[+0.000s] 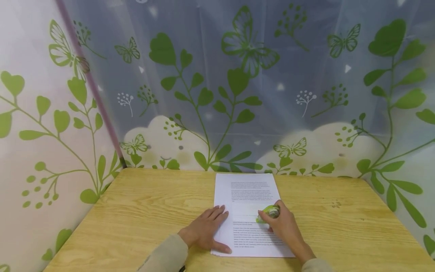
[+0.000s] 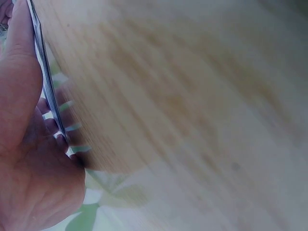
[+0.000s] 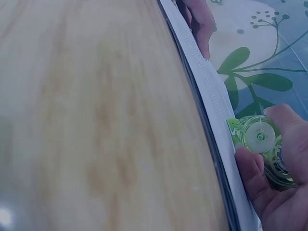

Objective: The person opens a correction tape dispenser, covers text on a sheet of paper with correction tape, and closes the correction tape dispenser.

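Observation:
A stack of printed paper (image 1: pixel 243 178) lies on the wooden table, its upper sheet bearing blocks of small text with a whitish band between them. My right hand (image 1: pixel 286 226) pinches a green, see-through correction tape dispenser (image 1: pixel 267 214) between thumb and fingers. The dispenser's tip is down at the sheet, near the band; in the right wrist view its round reel (image 3: pixel 260 135) shows through the casing. With fingers spread, my left hand (image 1: pixel 206 229) rests on the paper's left edge. In the left wrist view, its thumb (image 2: pixel 21 33) lies along the stack's edge.
The wooden table (image 1: pixel 149 211) extends to both sides of the paper. Behind it hangs a blue-grey curtain (image 1: pixel 217 22) printed with green leaves and butterflies, and a pale patterned sheet (image 1: pixel 37 151) hangs at the left. The stack has a dark underside (image 3: pixel 204 125).

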A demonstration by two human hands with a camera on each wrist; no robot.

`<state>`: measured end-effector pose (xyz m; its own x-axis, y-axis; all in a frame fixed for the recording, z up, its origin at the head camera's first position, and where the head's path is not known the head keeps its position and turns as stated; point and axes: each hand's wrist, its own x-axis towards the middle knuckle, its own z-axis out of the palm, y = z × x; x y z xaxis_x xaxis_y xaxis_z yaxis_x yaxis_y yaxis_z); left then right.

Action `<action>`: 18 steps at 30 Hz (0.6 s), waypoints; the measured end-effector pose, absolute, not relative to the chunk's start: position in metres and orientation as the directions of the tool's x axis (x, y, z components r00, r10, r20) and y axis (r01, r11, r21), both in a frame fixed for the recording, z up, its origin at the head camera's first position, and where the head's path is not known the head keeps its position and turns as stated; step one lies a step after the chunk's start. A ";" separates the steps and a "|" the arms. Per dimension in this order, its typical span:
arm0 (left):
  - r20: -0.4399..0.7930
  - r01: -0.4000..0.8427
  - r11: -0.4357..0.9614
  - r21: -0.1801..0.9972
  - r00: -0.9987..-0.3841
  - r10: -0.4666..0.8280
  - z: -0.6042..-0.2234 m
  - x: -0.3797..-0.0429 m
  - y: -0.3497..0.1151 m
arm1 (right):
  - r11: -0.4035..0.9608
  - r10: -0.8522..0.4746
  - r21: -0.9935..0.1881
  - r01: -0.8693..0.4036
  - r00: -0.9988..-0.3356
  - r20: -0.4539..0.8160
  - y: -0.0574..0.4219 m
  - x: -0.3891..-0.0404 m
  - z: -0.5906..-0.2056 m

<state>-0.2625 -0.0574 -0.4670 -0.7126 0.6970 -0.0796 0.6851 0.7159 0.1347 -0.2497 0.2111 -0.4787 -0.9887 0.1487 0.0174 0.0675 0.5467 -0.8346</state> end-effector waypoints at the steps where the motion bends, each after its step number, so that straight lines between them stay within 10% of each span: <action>1: -0.076 0.687 0.715 0.130 -0.712 0.698 -0.467 -0.262 -0.058 | 0.548 0.147 -0.834 0.067 -0.989 0.016 0.212 -0.250 -0.479; 18: -0.084 0.687 0.713 0.139 -0.709 0.700 -0.470 -0.263 -0.057 | 0.575 0.136 -0.815 0.068 -0.991 0.014 0.223 -0.251 -0.479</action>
<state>-0.2633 -0.0572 -0.4698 -0.7095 0.6998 -0.0836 0.6870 0.7132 0.1394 -0.2508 0.2228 -0.4785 -0.9906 0.1359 0.0137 0.0677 0.5754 -0.8151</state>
